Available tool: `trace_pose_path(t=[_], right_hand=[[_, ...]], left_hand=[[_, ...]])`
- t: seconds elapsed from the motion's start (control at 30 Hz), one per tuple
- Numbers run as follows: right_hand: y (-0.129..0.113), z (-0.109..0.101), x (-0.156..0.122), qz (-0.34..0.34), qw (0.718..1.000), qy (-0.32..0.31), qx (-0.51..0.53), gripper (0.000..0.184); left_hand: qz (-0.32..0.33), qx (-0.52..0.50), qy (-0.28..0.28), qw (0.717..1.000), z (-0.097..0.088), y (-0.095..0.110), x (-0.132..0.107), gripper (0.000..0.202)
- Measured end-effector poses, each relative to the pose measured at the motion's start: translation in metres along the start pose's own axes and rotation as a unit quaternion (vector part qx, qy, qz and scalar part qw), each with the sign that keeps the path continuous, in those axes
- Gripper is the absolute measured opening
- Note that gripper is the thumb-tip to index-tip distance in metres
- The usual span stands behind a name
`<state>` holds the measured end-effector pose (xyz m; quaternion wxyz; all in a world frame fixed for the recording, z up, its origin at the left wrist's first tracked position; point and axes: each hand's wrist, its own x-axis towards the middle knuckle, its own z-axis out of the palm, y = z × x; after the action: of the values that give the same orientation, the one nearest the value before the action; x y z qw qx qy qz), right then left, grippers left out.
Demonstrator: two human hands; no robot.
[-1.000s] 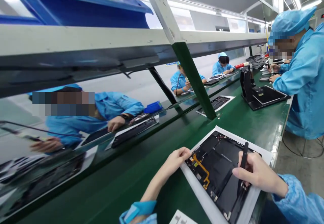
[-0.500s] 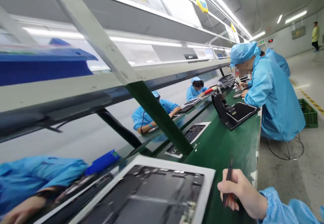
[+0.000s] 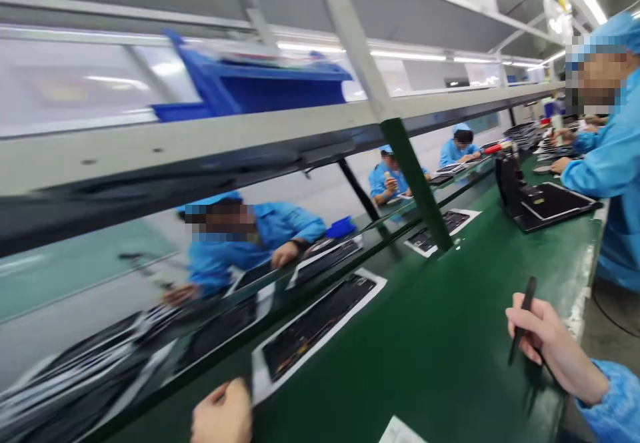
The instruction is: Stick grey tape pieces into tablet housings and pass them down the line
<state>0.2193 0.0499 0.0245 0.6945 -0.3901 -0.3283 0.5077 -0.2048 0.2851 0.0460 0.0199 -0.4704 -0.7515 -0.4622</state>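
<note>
An opened tablet on a white tray [image 3: 320, 326] lies on the green belt [image 3: 450, 349], along its far edge. My left hand [image 3: 223, 413] is at the bottom of the view with its fingers curled against the tray's near corner; the hand is blurred. My right hand [image 3: 543, 339] hovers over the belt's near side, well right of the tray. It is closed on a thin black tool [image 3: 523, 319], held upright like a pen.
A second opened tablet [image 3: 443, 229] lies farther along by a green post [image 3: 420, 183]. Beyond it are a black fixture [image 3: 543, 203] and a co-worker in blue [image 3: 617, 176]. A blue bin [image 3: 260, 89] sits on the shelf above. A white sheet [image 3: 400, 433] lies at the bottom edge.
The tablet tray has gone from right in front of me to the far left edge of the belt. My right hand has come off it with the tool. The view has swung.
</note>
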Motion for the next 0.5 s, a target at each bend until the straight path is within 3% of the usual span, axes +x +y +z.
trace_pose_path(t=[0.07, 0.17, 0.5], right_hand=[[0.001, -0.004, -0.001, 0.002, 1.000, -0.011, -0.012, 0.049], [0.004, -0.012, -0.002, 0.006, 0.999, -0.028, -0.026, 0.050], [0.008, -0.018, -0.004, 0.013, 0.995, -0.047, -0.088, 0.052]], left_hand=[[-0.079, 0.010, 0.016, 0.997, -0.002, -0.027, 0.005, 0.027], [-0.128, -0.004, 0.035, 0.991, 0.007, -0.050, 0.012, 0.028], [-0.105, -0.075, 0.083, 0.988, 0.025, -0.082, 0.025, 0.030]])
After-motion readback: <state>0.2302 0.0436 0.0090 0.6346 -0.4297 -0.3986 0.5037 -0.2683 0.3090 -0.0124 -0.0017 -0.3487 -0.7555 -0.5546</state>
